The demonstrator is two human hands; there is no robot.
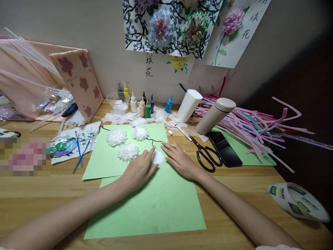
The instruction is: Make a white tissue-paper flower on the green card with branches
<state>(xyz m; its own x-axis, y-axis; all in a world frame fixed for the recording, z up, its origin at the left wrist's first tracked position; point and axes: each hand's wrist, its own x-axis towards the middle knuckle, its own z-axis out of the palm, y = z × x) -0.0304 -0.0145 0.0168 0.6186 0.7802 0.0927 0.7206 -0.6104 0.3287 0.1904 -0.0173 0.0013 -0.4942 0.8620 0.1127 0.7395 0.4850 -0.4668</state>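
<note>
Two overlapping light green sheets of paper (pixel 145 208) lie on the wooden table. Three fluffy white paper flowers (pixel 128 151) sit on the upper sheet, near thin dark lines (pixel 156 140) that look like a branch. My left hand (pixel 139 169) rests on the sheets, thumb and forefinger apart beside a small round white piece of paper (pixel 158 158). The fingertips are at its left edge. On the other side of that piece, my right hand (pixel 180 160) lies flat with its fingers stretched out, touching the green paper near the right end of the dark line.
Black-handled scissors (pixel 209 156) and a phone (pixel 225 148) lie to the right, before a tumbler (pixel 215 116) and pink fuzzy stems (pixel 255 125). Tape (pixel 299 202) is at far right. Paint bottles (pixel 147 109) stand behind; brushes (pixel 82 152) lie left.
</note>
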